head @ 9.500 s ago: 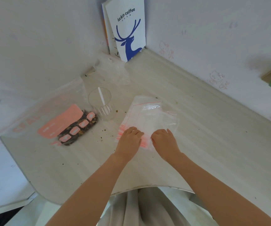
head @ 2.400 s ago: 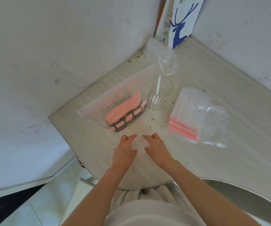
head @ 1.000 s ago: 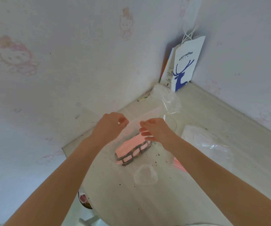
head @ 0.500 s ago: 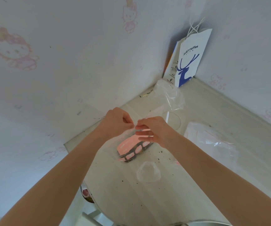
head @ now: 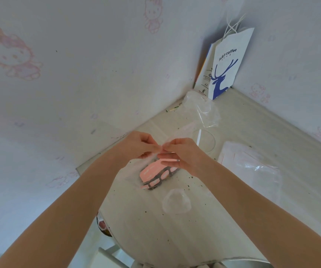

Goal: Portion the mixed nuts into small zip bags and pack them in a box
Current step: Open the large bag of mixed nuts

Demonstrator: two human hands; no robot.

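The large clear bag of mixed nuts, with pink labels, stands on the pale table by the left wall. My left hand and my right hand both pinch its top edge, fingertips almost touching at the middle. A small empty zip bag lies open on the table in front of the nut bag. To the right lies a stack of small zip bags with red strips. No box shows.
A clear cup with a white scoop stands behind my right hand. A crumpled clear plastic bag and a white paper bag with a blue deer sit in the corner. Dark crumbs dot the table. The table's rounded edge is near me.
My two hands have come closer together along the top edge of the nut bag, until their fingertips nearly meet. The small zip bag stays on the table.
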